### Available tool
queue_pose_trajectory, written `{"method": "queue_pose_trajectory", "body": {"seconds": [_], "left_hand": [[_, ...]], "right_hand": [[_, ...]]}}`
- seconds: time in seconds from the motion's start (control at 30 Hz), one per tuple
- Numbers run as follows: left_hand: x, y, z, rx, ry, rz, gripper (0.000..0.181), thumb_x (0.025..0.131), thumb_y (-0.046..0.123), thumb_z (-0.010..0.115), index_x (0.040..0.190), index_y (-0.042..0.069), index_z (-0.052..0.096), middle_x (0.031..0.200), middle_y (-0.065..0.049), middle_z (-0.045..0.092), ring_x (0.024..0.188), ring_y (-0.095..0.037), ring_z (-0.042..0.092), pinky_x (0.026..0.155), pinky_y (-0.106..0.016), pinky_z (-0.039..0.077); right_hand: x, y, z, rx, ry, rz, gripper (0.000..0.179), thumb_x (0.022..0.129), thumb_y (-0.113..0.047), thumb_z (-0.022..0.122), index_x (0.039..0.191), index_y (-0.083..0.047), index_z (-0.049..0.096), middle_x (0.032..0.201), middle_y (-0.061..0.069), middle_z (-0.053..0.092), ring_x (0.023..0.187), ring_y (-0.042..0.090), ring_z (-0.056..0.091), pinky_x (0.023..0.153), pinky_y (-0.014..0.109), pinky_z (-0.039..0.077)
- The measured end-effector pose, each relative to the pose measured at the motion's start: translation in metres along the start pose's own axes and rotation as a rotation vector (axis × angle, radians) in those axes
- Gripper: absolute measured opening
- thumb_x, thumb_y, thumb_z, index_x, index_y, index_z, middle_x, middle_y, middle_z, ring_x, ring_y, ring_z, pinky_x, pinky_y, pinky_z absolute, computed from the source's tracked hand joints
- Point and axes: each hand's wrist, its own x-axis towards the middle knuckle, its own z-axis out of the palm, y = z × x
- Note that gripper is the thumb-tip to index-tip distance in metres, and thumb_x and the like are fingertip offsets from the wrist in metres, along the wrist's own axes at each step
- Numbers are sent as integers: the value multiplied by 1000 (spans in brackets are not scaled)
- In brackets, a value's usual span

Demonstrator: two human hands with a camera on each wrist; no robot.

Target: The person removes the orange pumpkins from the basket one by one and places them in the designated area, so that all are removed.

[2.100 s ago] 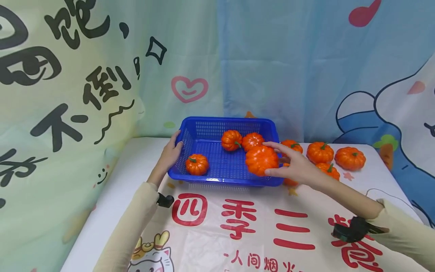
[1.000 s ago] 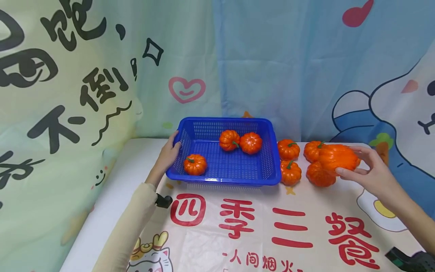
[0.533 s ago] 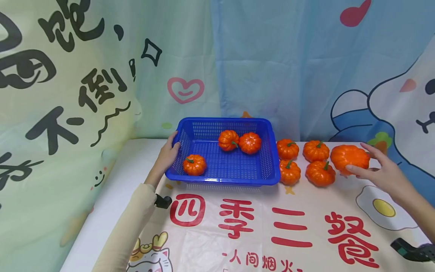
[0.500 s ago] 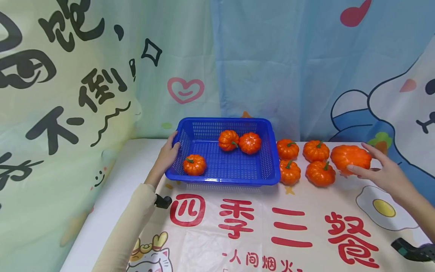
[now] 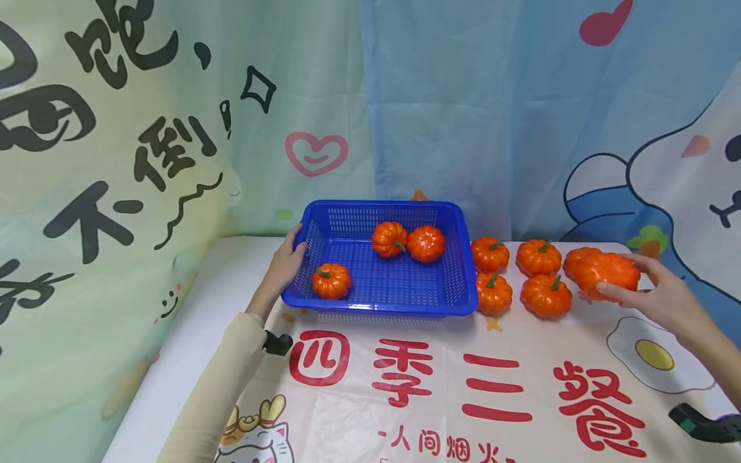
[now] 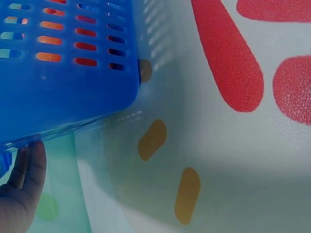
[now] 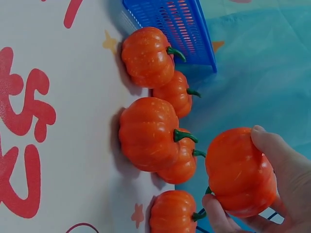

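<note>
Farther right than a second ago, our right hand [image 5: 668,296] grips a pumpkin [image 5: 608,273] near the far right corner of the worktop [image 5: 202,308] — likely light, stiff, slick, best cupped round its sides — while our left hand [image 5: 285,263] holds the basket [image 5: 376,308] by its left rim.

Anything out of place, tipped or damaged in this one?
Nothing looks spilled or damaged. Slightly odd: in the blue basket, one pumpkin lies tipped, its stem angled toward the near right, and the neighbouring pumpkin shows no stem, perhaps upside down. The third pumpkin sits stem up.
</note>
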Motion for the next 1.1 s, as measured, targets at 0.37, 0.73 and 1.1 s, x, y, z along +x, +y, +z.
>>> {"method": "queue_pose_trajectory", "body": {"seconds": [0.37,0.73,1.1], "left_hand": [[0,0,-1,5,-5,-4,57,103,30,33,157,22,17,160,-17,25,144,-41,30,116,-59,25],[0,0,-1,1,-6,-5,57,103,30,33,157,23,16,160,-17,25,144,-41,30,116,-59,25],[1,-1,0,-1,-8,-7,57,103,30,33,157,23,16,160,-17,25,144,-41,30,116,-60,25]], "right_hand": [[0,3,4,-1,10,10,88,92,-44,60,148,9,18,134,40,32,98,44,44,57,26,50],[4,4,7,79,45,-5,92,93,-37,60,150,8,4,143,42,19,109,51,34,73,50,57],[5,5,5,99,43,-17,91,93,-34,62,149,8,5,144,40,18,117,56,28,58,10,45]]}}
